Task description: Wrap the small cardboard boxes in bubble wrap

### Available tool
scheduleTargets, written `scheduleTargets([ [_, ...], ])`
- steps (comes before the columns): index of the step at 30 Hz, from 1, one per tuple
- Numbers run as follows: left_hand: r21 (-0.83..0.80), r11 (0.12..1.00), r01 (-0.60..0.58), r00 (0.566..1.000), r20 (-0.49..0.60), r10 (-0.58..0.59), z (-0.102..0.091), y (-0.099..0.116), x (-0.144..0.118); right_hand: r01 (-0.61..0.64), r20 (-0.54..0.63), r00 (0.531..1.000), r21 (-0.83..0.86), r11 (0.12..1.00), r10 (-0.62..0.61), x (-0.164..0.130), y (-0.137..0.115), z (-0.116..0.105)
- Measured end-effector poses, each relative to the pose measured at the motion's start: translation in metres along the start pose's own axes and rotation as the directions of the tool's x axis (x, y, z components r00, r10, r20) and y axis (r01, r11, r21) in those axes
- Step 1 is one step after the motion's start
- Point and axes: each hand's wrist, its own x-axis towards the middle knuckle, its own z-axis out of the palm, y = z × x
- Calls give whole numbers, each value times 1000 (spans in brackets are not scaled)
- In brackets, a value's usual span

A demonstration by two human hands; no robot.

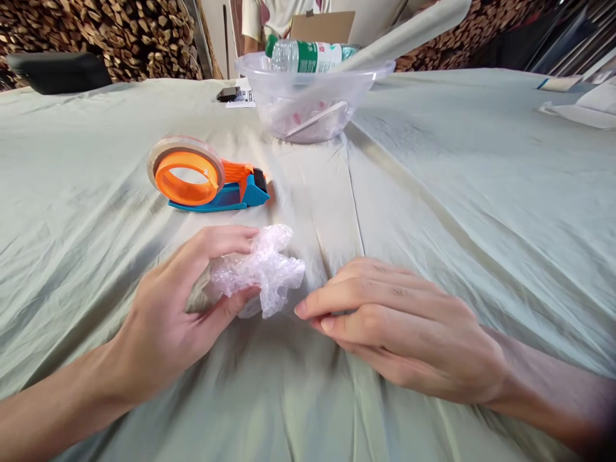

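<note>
Flanking the bubble-wrapped bundle (255, 273) clamped in left hand (168, 321) fingers: tape dispenser (206, 176), bowl (308, 96), right hand (399, 327) fingers together

The crumpled bubble wrap bundle (260, 273) is translucent white. The plastic tape dispenser (206, 176) is orange and blue. The wrinkled table cloth (457, 192) is pale green. The bottle's label (310, 56) is green and white.

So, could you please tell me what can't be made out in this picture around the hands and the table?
- What the bubble wrap covers: the wrap and the left hand hide it.
- Right hand fingertips: whether they pinch anything is unclear.
- Contents of the bowl: blurred behind cloudy plastic.
- Bottle label: too small to read.
- Person behind the table: cut off by the top edge.
</note>
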Motion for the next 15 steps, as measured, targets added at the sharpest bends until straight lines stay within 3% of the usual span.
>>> scheduleTargets([
  [7,159,962,-220,973,110,204,-6,8,3,-40,-10,999,12,999,40,0,3,-4],
  [15,81,995,-62,998,-18,63,-3,16,7,-27,31,999,51,998,26,-2,0,-2],
])
